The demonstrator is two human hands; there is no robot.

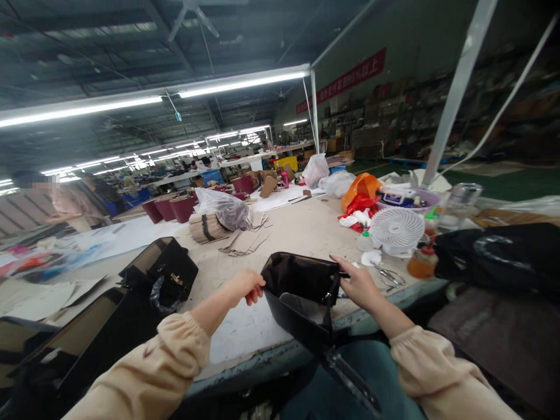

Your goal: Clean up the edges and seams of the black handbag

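Observation:
A black handbag point(301, 300) stands open at the table's near edge, its mouth facing up and its strap hanging toward my lap. My left hand point(247, 286) grips the bag's left rim with curled fingers. My right hand point(356, 283) holds the bag's right rim, fingers pinched on the edge. A small metal clasp shows on the bag's front.
More black bags point(168, 271) lie at the left. Cardboard pieces point(245, 239), a small white fan point(397, 229), scissors point(389, 275), bottles and an orange bag point(361, 189) crowd the table point(245, 326). A person stands far left. A black bag point(503, 256) lies at right.

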